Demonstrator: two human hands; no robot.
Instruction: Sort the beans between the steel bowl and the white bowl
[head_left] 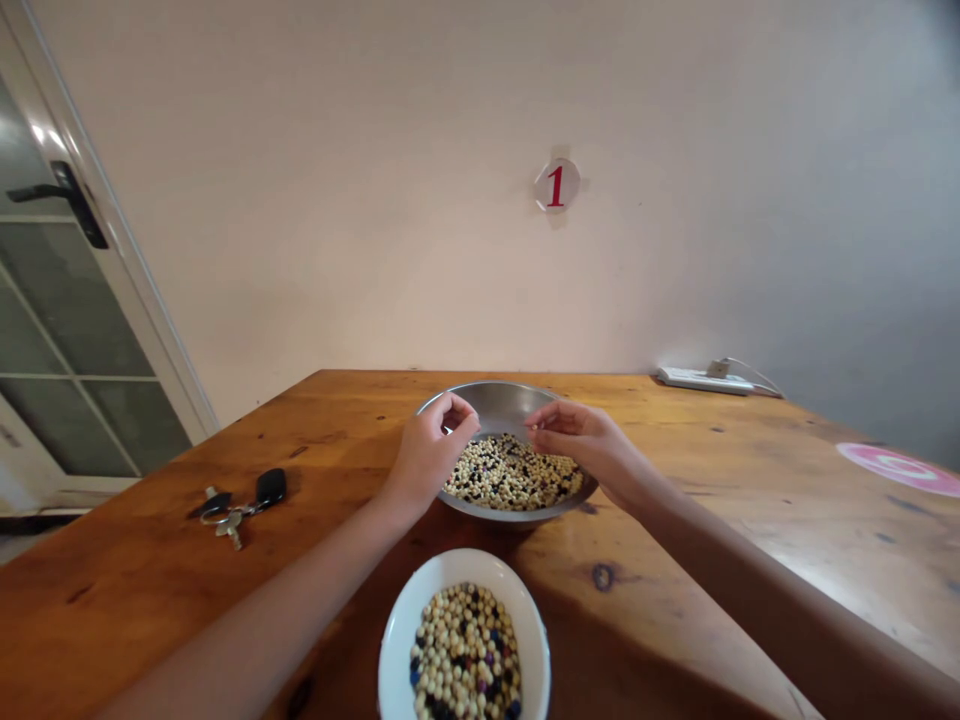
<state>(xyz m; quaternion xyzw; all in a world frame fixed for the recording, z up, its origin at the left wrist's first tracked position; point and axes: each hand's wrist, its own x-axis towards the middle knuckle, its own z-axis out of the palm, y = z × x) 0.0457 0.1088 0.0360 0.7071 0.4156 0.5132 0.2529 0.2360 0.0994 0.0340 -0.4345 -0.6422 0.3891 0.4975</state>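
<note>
A steel bowl [517, 405] stands at the middle of the table, with many small pale and dark beads [514, 475] in its bottom. Over its left rim, my left hand [442, 435] is closed in a pinch, thumb against curled fingers; whatever it holds is too small to tell. My right hand [574, 435] pinches above the bowl's right side, and a tiny pale speck shows at its fingertips. The two hands are apart, fingertips facing each other. Closer to me sits a white bowl [395, 640] with larger cream, black, blue and purple beads [465, 650].
On the left of the wooden table [330, 430] lies a bunch of keys [234, 515] with a black fob. A white power strip [705, 380] with a plug lies at the back right. A pink round sticker [900, 468] is at the right edge. The wall stands behind.
</note>
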